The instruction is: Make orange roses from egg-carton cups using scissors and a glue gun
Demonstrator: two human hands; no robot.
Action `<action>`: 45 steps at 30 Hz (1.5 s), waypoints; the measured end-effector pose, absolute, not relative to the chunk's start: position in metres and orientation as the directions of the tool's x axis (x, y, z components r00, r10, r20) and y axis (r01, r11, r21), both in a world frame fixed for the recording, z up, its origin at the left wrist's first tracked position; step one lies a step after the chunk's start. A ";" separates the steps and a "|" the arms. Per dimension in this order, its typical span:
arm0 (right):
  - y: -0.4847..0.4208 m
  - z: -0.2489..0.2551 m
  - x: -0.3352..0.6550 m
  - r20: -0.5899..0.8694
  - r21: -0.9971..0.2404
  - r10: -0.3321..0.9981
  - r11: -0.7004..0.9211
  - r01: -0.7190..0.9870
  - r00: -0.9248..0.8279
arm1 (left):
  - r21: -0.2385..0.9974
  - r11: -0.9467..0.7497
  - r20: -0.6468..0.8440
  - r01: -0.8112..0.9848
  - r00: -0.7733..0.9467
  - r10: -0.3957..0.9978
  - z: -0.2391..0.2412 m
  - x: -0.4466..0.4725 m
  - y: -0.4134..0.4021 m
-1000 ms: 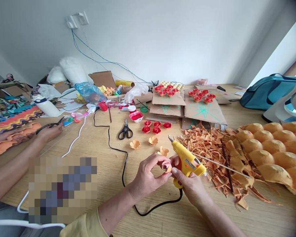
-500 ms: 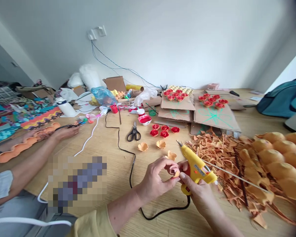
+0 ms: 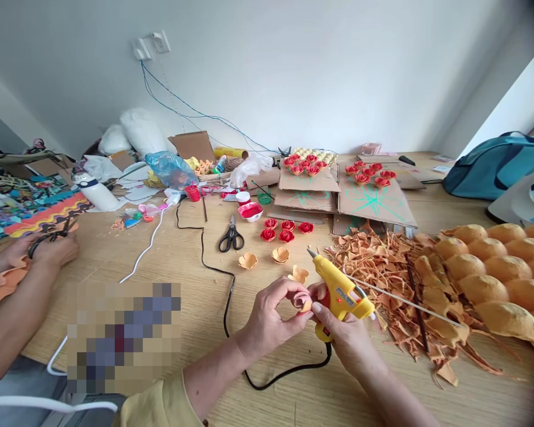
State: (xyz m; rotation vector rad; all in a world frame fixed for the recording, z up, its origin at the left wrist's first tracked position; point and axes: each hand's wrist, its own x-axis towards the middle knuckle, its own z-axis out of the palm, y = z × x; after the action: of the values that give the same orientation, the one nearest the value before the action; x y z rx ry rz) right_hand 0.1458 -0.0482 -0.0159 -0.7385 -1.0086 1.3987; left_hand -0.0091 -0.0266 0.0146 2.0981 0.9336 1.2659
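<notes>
My left hand (image 3: 267, 320) pinches a small rolled paper flower (image 3: 301, 300), pinkish inside with an orange petal at its lower edge. In my right hand (image 3: 358, 347) is a yellow hot glue gun (image 3: 338, 286), its nozzle pointing up and left and a small red light lit. The thumb and fingertips of that same hand also touch the flower's right side. Just beyond lie an orange petal cup (image 3: 298, 274), a second cup (image 3: 280, 255) and a third cup (image 3: 248, 261). Several red paper roses (image 3: 286, 225) stand behind these.
Black scissors (image 3: 231, 236) and a red paint dish (image 3: 250, 211) lie ahead. Orange scraps (image 3: 374, 267) and an egg tray (image 3: 485, 267) fill the right. The glue gun's black cord (image 3: 289, 376) loops across the table. At left, a co-worker's hands (image 3: 56, 246) hold scissors and an orange strip.
The view has shifted a little to the right. My hands keep nearly the same hold on flower and glue gun. The co-worker's hands have drawn closer together.
</notes>
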 end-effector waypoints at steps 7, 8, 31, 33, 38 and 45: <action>-0.049 -0.017 0.146 0.133 -0.902 0.984 0.073 -0.425 -0.114 | 0.695 -0.657 0.570 0.291 0.333 0.751 0.016 -0.009 -0.027; -0.049 -0.017 0.146 0.134 -0.906 0.984 0.075 -0.417 -0.114 | 0.695 -0.657 0.571 0.291 0.332 0.751 0.016 -0.009 -0.027; -0.049 -0.012 0.144 0.155 -0.909 0.986 0.115 -0.401 -0.068 | 0.706 -0.645 0.569 0.294 0.307 0.763 0.019 -0.008 -0.029; -0.048 -0.012 0.145 0.158 -0.910 0.985 0.115 -0.398 -0.075 | 0.714 -0.638 0.565 0.289 0.300 0.768 0.019 -0.008 -0.029; -0.048 -0.014 0.147 0.170 -0.915 0.982 0.128 -0.384 -0.078 | 0.732 -0.628 0.545 0.264 0.326 0.772 0.018 -0.010 -0.029; -0.049 -0.014 0.146 0.141 -0.913 0.988 0.105 -0.394 -0.064 | 0.717 -0.633 0.545 0.292 0.331 0.770 0.016 -0.011 -0.028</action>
State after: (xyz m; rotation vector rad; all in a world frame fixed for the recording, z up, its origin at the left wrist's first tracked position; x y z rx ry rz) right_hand 0.1464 -0.0486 -0.0136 -0.7775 -1.0299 1.3441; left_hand -0.0108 -0.0276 0.0159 2.1011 0.9305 1.2637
